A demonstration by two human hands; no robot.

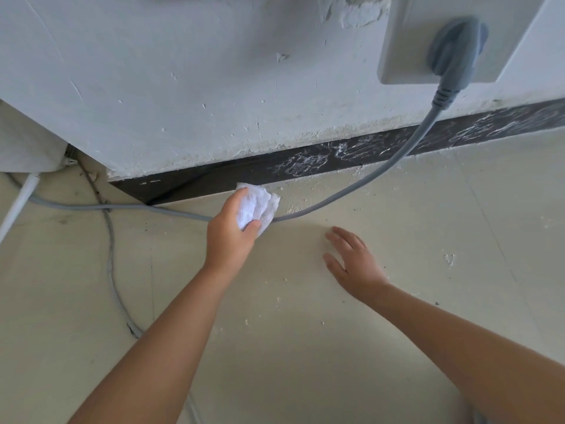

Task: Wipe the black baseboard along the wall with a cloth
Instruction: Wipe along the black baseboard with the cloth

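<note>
Here, our left hand [229,237] bunches the cloth [258,206] against the baseboard [214,179] to scrub; right hand [351,264], fingers spread, braces on the floor [305,347].

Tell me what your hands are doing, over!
Left hand gripping cloth at baseboard. Right hand flat on floor. Grey cable crosses ahead; white smears remain.
</note>
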